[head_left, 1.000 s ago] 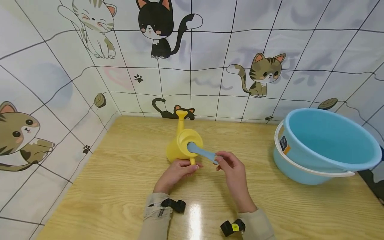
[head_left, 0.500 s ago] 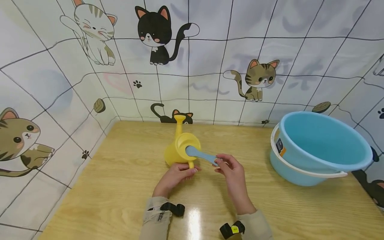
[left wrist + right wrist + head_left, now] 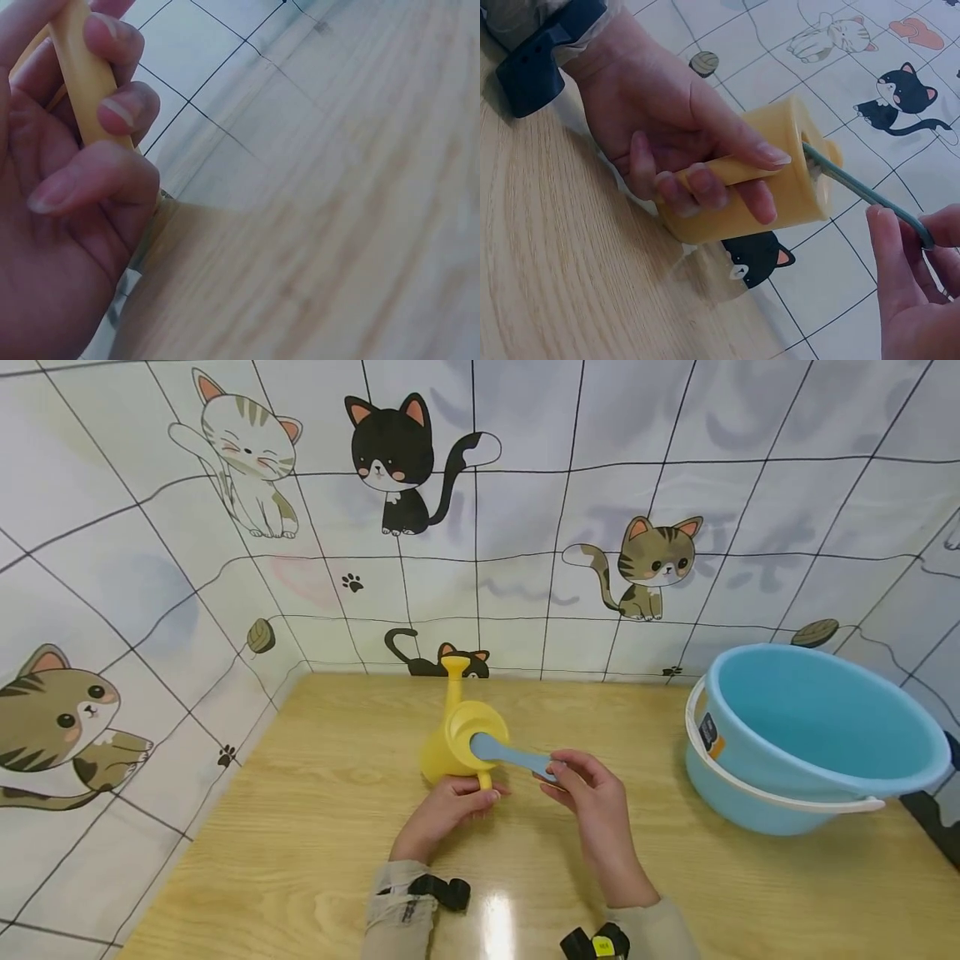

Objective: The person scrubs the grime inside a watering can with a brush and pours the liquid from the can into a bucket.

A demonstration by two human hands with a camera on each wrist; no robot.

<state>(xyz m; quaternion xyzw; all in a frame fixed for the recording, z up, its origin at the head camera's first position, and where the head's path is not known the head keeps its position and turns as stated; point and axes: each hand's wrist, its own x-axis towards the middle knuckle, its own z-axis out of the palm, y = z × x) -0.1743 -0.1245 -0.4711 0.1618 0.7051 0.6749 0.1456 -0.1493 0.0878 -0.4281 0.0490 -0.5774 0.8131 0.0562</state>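
Note:
A yellow watering can [image 3: 442,752] leans over the table in the head view, its open mouth turned up towards the camera. My left hand [image 3: 446,817] grips its handle; in the left wrist view, the fingers curl round the yellow handle [image 3: 84,82]. From the can's mouth sticks out a blue, flat-handled tool [image 3: 517,758], wider at the end by the opening. My right hand [image 3: 600,806] pinches its outer end between thumb and fingers. Seen from the right wrist, the tool [image 3: 866,191] is thin and slightly bent, with its inner end hidden inside the can.
A large light-blue bucket [image 3: 780,802] with a white carrying handle [image 3: 780,804] stands at the right of the wooden table [image 3: 315,827]. Behind and to the left rises a wall covering [image 3: 517,510] with cat drawings. Both wrists wear black camera mounts [image 3: 442,892].
My right hand has shifted slightly right relative to the can, and a bit more of the blue tool shows. The left hand keeps its grip. The head view has tilted a little.

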